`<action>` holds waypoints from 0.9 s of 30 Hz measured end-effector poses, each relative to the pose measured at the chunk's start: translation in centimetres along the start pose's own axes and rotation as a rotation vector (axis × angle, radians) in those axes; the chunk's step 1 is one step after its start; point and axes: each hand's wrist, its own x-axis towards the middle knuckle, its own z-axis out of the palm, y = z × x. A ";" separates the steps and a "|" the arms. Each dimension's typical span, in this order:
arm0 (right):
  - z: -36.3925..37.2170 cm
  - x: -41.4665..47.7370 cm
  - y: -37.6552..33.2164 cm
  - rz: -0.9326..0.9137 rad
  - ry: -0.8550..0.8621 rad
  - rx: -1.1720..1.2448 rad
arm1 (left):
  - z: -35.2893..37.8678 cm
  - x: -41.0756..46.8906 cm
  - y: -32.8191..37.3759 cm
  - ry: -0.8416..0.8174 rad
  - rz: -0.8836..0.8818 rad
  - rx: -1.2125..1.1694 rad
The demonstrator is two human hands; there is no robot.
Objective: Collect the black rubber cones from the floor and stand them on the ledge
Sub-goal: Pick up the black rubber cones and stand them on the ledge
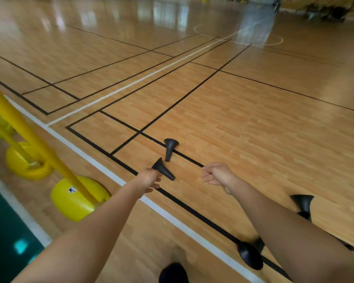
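The only label in view is a small black-and-white sticker (72, 189) on the nearest yellow dome-shaped plastic base (78, 199); its writing is too small to read.

Both bare arms reach forward and down over the glossy wooden gym floor (253, 119), which is marked with black and white court lines. The left hand (149, 178) is seen from its back, with the fingers curled. It holds a black rubber cone (163, 169) by the flared wide end, and the narrow tip points right and down, just above the floor. The right hand (217, 173) is beside it but apart from it. Its fingers are loosely bent and it holds nothing.

A second black cone (170, 149) lies on its side on a black line just beyond the held one, with its wide end pointing away. A third black cone (302, 205) lies on the floor to the right and is partly hidden behind the right forearm. A fourth black cone (249, 256) lies on its side near the bottom, between the two forearms, across the black line beside the white boundary stripe.

A slanted yellow pole (29, 135) crosses the left side, and more yellow bases (27, 162) stand behind it. The toe of a dark shoe (173, 272) shows at the bottom edge.
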 end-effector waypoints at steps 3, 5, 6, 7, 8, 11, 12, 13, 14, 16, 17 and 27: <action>-0.4 4.0 -2.1 -0.017 0.005 0.018 | -0.1 3.2 3.2 -0.015 0.011 -0.038; -0.8 6.5 -3.2 -0.003 0.005 0.030 | 0.0 5.1 5.2 -0.026 0.015 -0.085; -1.1 7.5 -3.7 0.013 0.001 0.032 | 0.0 5.9 6.1 -0.027 0.004 -0.103; -1.3 8.9 -4.2 0.030 -0.006 0.033 | 0.1 7.0 7.0 -0.025 -0.007 -0.112; -1.5 10.0 -4.6 0.041 -0.009 0.028 | 0.2 7.8 7.8 -0.022 -0.014 -0.114; -1.9 13.1 -6.2 0.074 -0.023 0.019 | 0.0 10.4 9.7 -0.018 -0.039 -0.119; -1.9 13.9 -6.7 0.081 -0.027 0.018 | -0.2 11.2 10.1 -0.017 -0.043 -0.125; -1.9 14.6 -7.2 0.089 -0.032 0.014 | -0.4 11.9 10.3 -0.016 -0.049 -0.132; -1.8 15.2 -7.6 0.096 -0.037 0.010 | -0.7 12.5 10.4 -0.014 -0.054 -0.137; -1.4 16.2 -8.2 0.113 -0.049 -0.009 | -1.3 13.5 10.4 -0.016 -0.067 -0.142; -1.0 16.9 -8.7 0.115 -0.059 -0.024 | -1.8 14.1 10.5 -0.018 -0.074 -0.145; 4.7 22.8 -14.6 0.139 -0.040 -0.073 | -9.3 22.3 12.6 -0.018 -0.118 -0.111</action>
